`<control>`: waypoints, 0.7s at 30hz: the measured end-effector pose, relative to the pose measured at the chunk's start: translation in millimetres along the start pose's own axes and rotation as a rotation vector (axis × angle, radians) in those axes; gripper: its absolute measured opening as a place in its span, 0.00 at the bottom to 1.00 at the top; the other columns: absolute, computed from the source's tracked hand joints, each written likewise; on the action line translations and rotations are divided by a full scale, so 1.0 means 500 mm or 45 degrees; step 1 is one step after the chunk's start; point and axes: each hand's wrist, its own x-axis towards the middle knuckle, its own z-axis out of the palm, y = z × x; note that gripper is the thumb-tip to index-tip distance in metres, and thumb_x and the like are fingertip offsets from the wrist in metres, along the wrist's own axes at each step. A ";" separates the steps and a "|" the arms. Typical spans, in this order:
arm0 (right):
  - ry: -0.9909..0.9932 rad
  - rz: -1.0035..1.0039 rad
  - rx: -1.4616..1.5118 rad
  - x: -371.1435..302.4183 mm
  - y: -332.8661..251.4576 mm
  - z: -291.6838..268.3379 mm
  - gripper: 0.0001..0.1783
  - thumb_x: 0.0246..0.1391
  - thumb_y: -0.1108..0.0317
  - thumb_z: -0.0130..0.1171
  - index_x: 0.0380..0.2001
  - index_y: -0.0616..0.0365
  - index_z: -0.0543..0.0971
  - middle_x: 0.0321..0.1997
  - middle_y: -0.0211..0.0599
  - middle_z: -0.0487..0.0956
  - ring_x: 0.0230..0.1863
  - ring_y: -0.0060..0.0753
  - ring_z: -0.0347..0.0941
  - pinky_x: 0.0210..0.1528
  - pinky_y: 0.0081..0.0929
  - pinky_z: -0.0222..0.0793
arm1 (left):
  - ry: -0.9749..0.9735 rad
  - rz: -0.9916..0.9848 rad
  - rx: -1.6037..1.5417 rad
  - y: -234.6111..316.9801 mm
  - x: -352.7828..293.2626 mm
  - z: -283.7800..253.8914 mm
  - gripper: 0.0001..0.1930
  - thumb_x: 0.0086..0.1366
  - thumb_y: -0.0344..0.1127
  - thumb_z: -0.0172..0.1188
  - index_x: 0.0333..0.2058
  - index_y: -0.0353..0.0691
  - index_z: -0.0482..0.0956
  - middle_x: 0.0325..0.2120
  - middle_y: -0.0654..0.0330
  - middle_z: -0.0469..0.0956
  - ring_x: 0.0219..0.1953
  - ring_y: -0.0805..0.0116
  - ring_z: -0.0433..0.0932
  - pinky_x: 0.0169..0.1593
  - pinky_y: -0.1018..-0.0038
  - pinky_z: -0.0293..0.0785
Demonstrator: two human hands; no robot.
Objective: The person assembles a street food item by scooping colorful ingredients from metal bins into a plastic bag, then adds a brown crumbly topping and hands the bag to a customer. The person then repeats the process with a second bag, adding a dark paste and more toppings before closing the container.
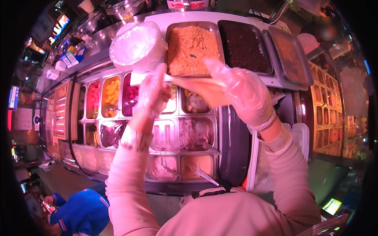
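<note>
My right hand [249, 93], in a clear plastic glove, grips a thin pale-orange sheet [202, 88], folded or bent. Its exact kind cannot be told. The sheet hangs in front of a metal tray of golden crumbs [193, 49], over the near pans. To its left, my left hand [154, 93] is raised with fingers stretched upward, apart from the sheet as far as I can see. Blur hides part of those fingers. Beneath the hands are pans with pale cubes [195, 103] and magenta pieces [134, 94].
A plastic-lined bowl [136, 47] stands left of the crumb tray. Right of it are a dark-crumb tray [246, 49] and a tilted tray [289, 53]. Nearer pans hold yellow cubes [112, 92] and a pale-orange paste [195, 167] with a spoon. A person in blue [80, 212] is at lower left.
</note>
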 end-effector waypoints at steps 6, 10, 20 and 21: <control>-0.192 0.221 0.447 0.009 -0.023 0.015 0.29 0.54 0.78 0.63 0.61 0.56 0.77 0.37 0.39 0.83 0.35 0.44 0.82 0.40 0.36 0.79 | -0.441 1.891 1.360 0.087 -0.224 0.041 0.26 0.64 0.46 0.69 0.54 0.36 0.75 0.42 0.57 0.79 0.43 0.59 0.78 0.46 0.63 0.74; -0.045 0.492 0.771 0.005 -0.036 0.039 0.17 0.54 0.75 0.65 0.48 0.57 0.84 0.36 0.40 0.85 0.37 0.46 0.83 0.41 0.36 0.80 | -0.577 1.886 1.822 0.052 -0.193 0.024 0.20 0.50 0.37 0.68 0.43 0.39 0.82 0.34 0.60 0.77 0.38 0.58 0.76 0.39 0.59 0.72; -0.004 0.150 0.240 0.022 -0.054 0.053 0.19 0.51 0.79 0.65 0.48 0.54 0.85 0.42 0.38 0.86 0.39 0.45 0.81 0.41 0.37 0.78 | -0.760 1.382 2.384 0.032 -0.264 0.072 0.19 0.64 0.35 0.55 0.52 0.31 0.78 0.49 0.37 0.80 0.47 0.49 0.83 0.47 0.61 0.79; 0.021 0.160 0.232 0.023 -0.056 0.055 0.19 0.51 0.81 0.66 0.47 0.54 0.85 0.43 0.39 0.86 0.39 0.46 0.82 0.40 0.37 0.79 | -0.753 1.488 2.354 0.040 -0.265 0.070 0.23 0.65 0.35 0.55 0.57 0.32 0.75 0.49 0.36 0.79 0.49 0.48 0.83 0.48 0.60 0.78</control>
